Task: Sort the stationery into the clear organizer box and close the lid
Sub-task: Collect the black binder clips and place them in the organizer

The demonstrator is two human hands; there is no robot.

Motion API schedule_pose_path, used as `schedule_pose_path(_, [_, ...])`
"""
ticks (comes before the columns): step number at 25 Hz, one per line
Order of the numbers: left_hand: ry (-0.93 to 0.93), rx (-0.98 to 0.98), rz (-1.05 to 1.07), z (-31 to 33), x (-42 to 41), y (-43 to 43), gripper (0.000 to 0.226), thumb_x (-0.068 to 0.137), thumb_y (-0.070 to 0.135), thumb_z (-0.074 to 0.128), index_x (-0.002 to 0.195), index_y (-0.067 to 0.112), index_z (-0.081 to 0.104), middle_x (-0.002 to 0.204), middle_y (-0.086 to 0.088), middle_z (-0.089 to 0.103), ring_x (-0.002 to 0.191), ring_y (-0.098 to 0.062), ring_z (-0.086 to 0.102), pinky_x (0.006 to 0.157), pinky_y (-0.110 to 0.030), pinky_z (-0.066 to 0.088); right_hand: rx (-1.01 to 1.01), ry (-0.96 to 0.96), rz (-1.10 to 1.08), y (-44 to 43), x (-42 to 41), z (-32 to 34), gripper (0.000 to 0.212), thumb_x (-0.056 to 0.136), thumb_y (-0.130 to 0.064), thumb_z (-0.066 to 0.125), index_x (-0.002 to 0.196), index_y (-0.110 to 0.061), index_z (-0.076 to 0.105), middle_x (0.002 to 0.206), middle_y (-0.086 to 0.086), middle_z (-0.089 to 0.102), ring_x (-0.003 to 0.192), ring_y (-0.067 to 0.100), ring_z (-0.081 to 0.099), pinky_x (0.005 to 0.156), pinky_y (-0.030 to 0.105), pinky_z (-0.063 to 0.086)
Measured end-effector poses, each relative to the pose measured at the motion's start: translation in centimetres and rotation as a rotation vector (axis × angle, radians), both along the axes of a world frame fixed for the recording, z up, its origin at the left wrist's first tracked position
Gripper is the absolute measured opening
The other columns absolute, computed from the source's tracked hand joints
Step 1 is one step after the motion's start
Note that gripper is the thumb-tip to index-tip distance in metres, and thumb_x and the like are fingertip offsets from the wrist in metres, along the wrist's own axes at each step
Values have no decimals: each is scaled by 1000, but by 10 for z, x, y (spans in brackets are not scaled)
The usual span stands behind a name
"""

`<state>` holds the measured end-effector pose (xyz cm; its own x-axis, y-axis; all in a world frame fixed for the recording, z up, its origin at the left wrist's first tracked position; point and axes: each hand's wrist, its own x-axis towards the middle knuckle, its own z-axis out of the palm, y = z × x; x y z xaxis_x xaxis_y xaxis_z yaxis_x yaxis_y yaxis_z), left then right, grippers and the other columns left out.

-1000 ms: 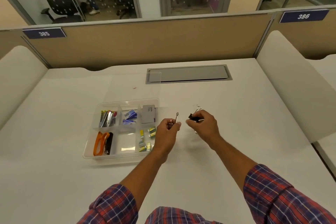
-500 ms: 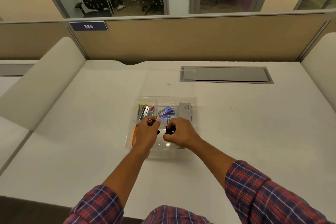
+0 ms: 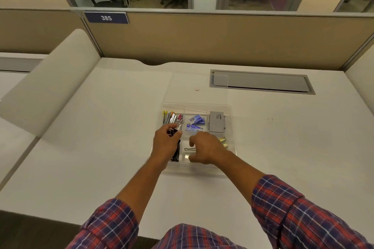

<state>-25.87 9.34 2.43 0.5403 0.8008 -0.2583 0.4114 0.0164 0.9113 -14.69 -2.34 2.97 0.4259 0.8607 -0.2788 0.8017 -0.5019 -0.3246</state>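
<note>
Organizer box (image 3: 230, 127) under both hands: left hand (image 3: 165, 143) grips binder clips (image 3: 175, 129), right hand (image 3: 206, 148) loosely curled, empty.

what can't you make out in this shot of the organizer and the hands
- Head view: the left hand covers most of the front-left compartment of the organizer box.
- Head view: the right hand hides part of the binder clip in the front-middle compartment; grip unclear.
- Head view: print on the grey box is too small to read.
- Head view: the clear lid barely shows.
</note>
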Motion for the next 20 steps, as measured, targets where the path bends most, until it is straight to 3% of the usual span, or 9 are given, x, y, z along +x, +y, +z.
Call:
schedule_pose_path(4, [24, 115, -78, 0, 3, -1, 32, 93, 23, 72, 125, 26, 68, 115, 6, 70, 97, -5, 66, 80, -20, 53, 187, 31, -142, -10, 14, 3, 32, 84, -33, 75, 113, -21, 68, 120, 4, 62, 109, 23, 57, 93, 40, 49])
schedule_pose_path(8, [144, 327, -253, 0, 9, -10, 38, 94, 21, 71, 132, 21, 66, 126, 2, 67, 112, -12, 63, 95, -24, 47, 314, 93, -261, -27, 28, -3, 18, 90, -24, 68, 107, -20, 68, 115, 3, 62, 111, 22, 57, 100, 42, 47])
schedule_pose_path(11, [258, 459, -387, -4, 13, -21, 40, 96, 20, 69, 136, 19, 62, 131, -3, 61, 118, -17, 60, 93, -20, 39, 313, 69, -280, -35, 31, -9, 14, 90, -25, 66, 103, -22, 67, 112, 1, 63, 110, 22, 58, 99, 44, 46])
schedule_pose_path(15, [388, 633, -532, -7, 20, -33, 32, 95, 11, 68, 127, 15, 64, 123, -9, 60, 107, -22, 61, 83, -23, 44, 286, 12, -279, -46, 34, -19, 13, 90, -29, 64, 103, -27, 67, 114, -2, 63, 110, 21, 57, 94, 42, 43])
schedule_pose_path(20, [519, 757, -709, -9, 26, -46, 30, 97, 10, 64, 127, 9, 60, 126, -13, 61, 109, -23, 60, 93, -31, 51, 276, -60, -256, -57, 36, -31, 14, 89, -33, 65, 103, -31, 66, 111, -3, 63, 105, 19, 57, 91, 42, 41])
